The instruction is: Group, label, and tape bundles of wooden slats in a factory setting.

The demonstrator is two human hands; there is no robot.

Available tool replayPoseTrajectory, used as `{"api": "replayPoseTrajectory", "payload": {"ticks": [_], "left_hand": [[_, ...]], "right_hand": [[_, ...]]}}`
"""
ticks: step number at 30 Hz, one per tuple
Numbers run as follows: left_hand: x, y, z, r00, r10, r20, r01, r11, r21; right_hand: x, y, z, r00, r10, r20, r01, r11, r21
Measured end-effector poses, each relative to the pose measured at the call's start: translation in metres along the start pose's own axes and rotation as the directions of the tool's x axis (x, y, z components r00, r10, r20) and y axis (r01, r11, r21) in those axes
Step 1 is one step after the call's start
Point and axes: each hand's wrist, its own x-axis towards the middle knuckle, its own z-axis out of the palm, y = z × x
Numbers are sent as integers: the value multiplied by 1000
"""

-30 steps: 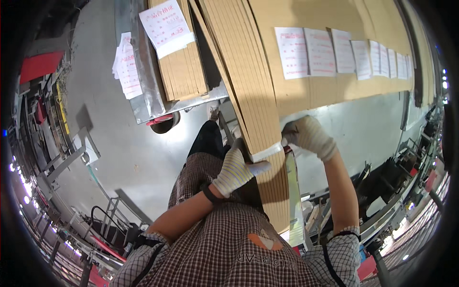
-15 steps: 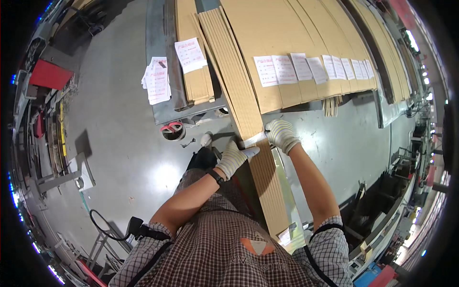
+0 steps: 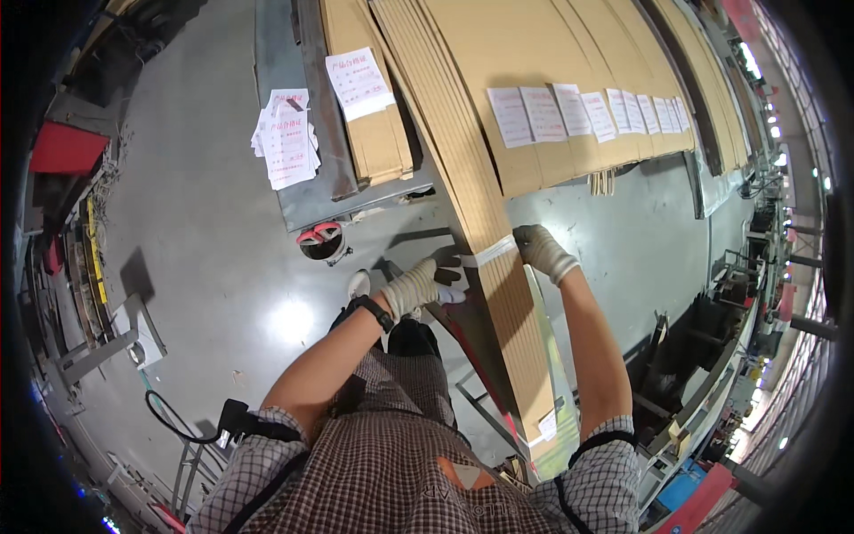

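A long stack of brown cardboard strips (image 3: pixel 511 294) runs from the far table toward me, wrapped partway by a white tape band (image 3: pixel 492 251). My left hand (image 3: pixel 422 287), in a pale striped knit glove with dark fingers, is beside the stack's left edge near the band. Its thumb and fingers are spread, with nothing seen between them. At the band's right end, my right hand (image 3: pixel 545 253), in a similar glove, has its fingers curled against the stack's side. What those fingertips hold is hidden. A small white label (image 3: pixel 545 425) lies on the stack's near end.
Flat cardboard panels (image 3: pixel 551 53) bearing several paper slips (image 3: pixel 543 114) cover the table ahead. More slips (image 3: pixel 289 142) lie on its left part. Below that edge hangs a container with red-handled scissors (image 3: pixel 322 240). A metal rack (image 3: pixel 703 427) stands at right, a red panel (image 3: pixel 69 149) at far left.
My left hand has come off the band and moved to the stack's left side, its fingers spreading. My right hand has turned, showing darker fingers, and remains at the band's right end.
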Motion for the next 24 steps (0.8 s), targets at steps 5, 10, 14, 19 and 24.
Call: {"api": "replayPoseTrajectory", "payload": {"ticks": [5, 10, 14, 19, 24], "left_hand": [[76, -11, 8, 765, 397, 507, -643, 432, 632], [128, -19, 3, 743, 528, 411, -668, 551, 500], [93, -17, -55, 818, 568, 86, -482, 596, 642], [-59, -24, -88, 787, 600, 144, -468, 427, 774], [-110, -19, 92, 644, 738, 203, -499, 204, 842]], "right_hand": [[8, -21, -7, 972, 69, 223, 1, 955, -296], [-25, -92, -1, 960, 141, -242, -25, 904, 426], [-67, -141, 62, 797, -79, -598, 201, 970, 140], [-70, -119, 73, 795, -11, -607, -141, 969, -201], [-77, -121, 69, 740, -117, -662, 111, 992, -52]]}}
